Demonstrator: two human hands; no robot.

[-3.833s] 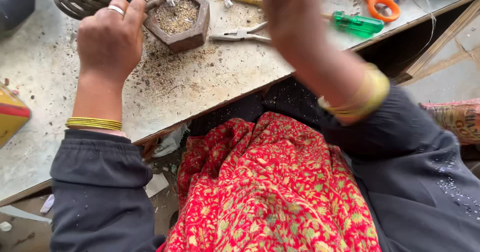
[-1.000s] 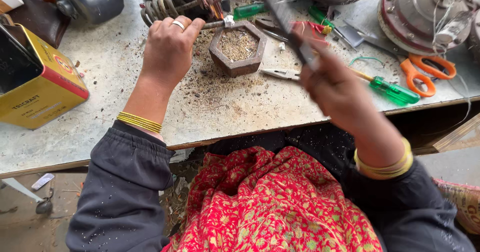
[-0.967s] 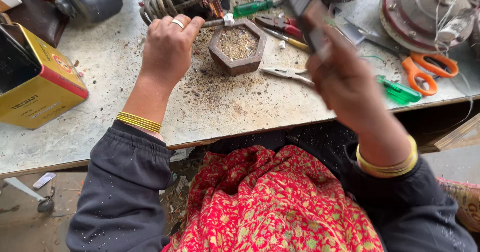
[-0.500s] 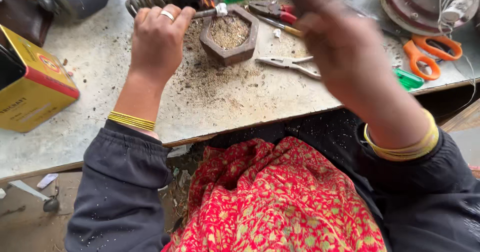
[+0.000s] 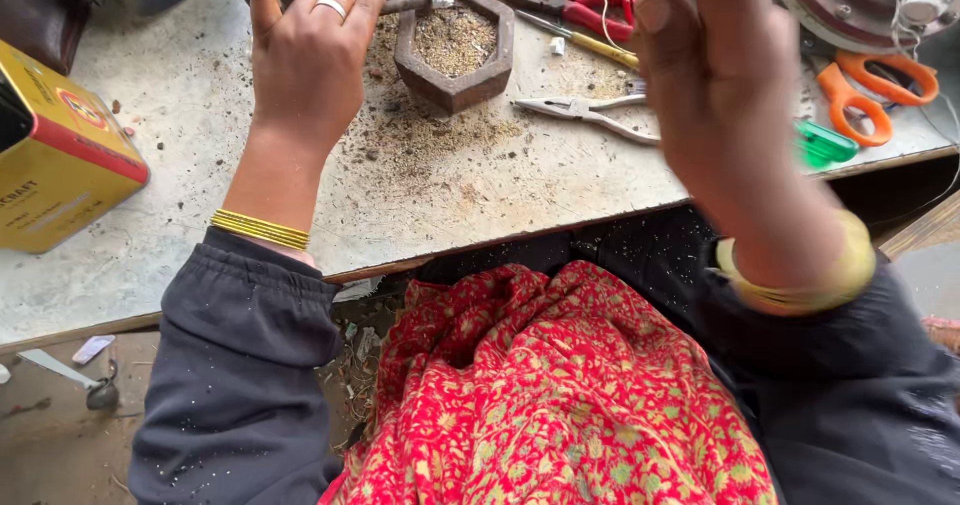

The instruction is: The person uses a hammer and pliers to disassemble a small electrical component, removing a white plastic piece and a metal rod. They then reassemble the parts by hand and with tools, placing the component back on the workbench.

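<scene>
My left hand [image 5: 305, 60], a ring on one finger, is closed around a coiled metal motor part at the top edge of the head view. The part's thin shaft [image 5: 405, 3] with a white tip rests on the rim of a hexagonal wooden block [image 5: 420, 70] filled with gritty filings. My right hand [image 5: 710, 75] is raised above the bench and blurred. It is closed around a dark tool that is almost wholly cut off by the top edge. Filings are scattered over the grey bench [image 5: 480, 185] below the block.
A yellow tin [image 5: 60, 155] stands at the left. Silver pliers [image 5: 590, 115], red-handled pliers [image 5: 585, 5], orange scissors [image 5: 870, 90], a green screwdriver handle [image 5: 825, 145] and a round metal motor housing [image 5: 850, 5] lie to the right. Red patterned cloth [image 5: 560, 395] covers my lap.
My right hand has swung up and nearer the camera with the dark tool, which now runs out of view. My left hand stays on the motor part at the block.
</scene>
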